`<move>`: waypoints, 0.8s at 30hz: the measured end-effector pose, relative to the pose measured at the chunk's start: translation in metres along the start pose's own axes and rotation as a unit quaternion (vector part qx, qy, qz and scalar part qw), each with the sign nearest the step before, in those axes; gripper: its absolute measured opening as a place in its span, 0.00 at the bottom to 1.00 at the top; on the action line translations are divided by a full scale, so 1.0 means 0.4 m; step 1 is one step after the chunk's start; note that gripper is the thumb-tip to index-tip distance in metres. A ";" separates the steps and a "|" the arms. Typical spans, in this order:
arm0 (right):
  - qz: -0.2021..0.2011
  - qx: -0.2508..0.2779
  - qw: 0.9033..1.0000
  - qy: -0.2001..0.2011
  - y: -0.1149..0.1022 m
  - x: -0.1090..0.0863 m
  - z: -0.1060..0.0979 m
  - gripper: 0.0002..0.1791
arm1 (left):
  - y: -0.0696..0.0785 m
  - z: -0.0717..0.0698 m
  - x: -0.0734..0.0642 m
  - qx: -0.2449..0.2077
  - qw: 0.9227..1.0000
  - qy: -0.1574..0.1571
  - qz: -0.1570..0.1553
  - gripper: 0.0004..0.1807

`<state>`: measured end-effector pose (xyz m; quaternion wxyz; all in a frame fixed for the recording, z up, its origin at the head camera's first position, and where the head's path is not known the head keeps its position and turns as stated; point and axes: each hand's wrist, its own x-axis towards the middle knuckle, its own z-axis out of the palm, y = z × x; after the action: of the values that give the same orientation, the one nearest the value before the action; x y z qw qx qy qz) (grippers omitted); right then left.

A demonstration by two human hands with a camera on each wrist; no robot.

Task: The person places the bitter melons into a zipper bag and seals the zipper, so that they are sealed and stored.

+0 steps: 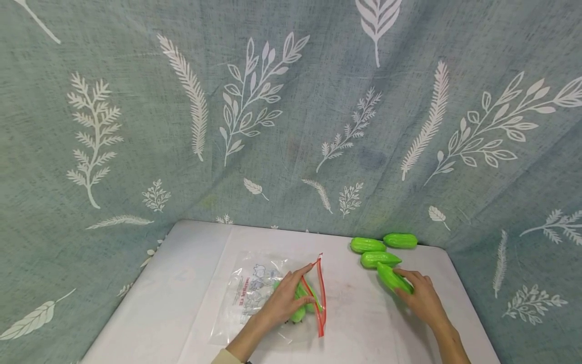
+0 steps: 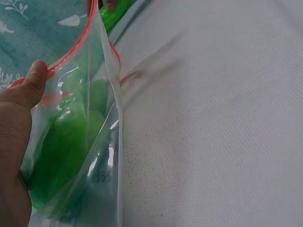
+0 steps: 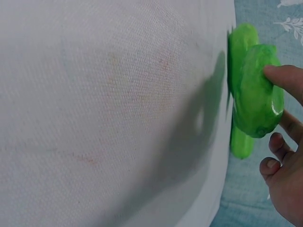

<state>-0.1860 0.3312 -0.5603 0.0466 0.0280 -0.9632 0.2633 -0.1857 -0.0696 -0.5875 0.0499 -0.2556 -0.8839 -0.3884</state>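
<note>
My right hand (image 1: 422, 298) pinches a green cucumber (image 1: 392, 278) between thumb and fingers, on the right side of the table. In the right wrist view this cucumber (image 3: 258, 97) overlaps others behind it, and a shadow falls on the cloth below. To the left, a clear zip bag (image 1: 234, 303) with a red-edged opening (image 1: 322, 283) lies facing right. My left hand (image 1: 283, 299) holds the bag at its opening, thumb and forefinger spread apart along the edge. Inside it, green cucumbers (image 2: 68, 151) show through the plastic, partly hidden by the hand in the head view.
Beyond the right hand, several more lie near the back right edge: one cucumber (image 1: 379, 260) in front, another (image 1: 367, 245) behind it and a third (image 1: 400, 240) farther right. A white cloth (image 1: 350, 318) covers the table. Patterned green-grey fabric (image 1: 291, 126) hangs around it.
</note>
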 end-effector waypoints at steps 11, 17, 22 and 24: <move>-0.030 0.019 0.999 0.013 -0.007 -0.007 0.006 0.31 | 0.006 -0.003 0.000 -0.003 1.000 0.007 0.017 0.48; -0.025 0.021 0.999 0.010 -0.013 -0.006 0.010 0.31 | 0.007 -0.003 0.002 -0.007 1.000 0.006 0.015 0.47; -0.029 0.021 0.999 0.011 -0.020 -0.006 0.016 0.30 | 0.004 -0.002 0.002 -0.006 1.000 0.010 0.023 0.47; -0.032 0.022 0.999 0.011 -0.024 -0.007 0.018 0.30 | 0.003 -0.002 0.002 -0.007 1.000 0.012 0.025 0.47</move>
<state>-0.1828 0.3193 -0.5619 0.0645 0.0574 -0.9551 0.2835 -0.1859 -0.0690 -0.5860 0.0683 -0.2736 -0.8738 -0.3962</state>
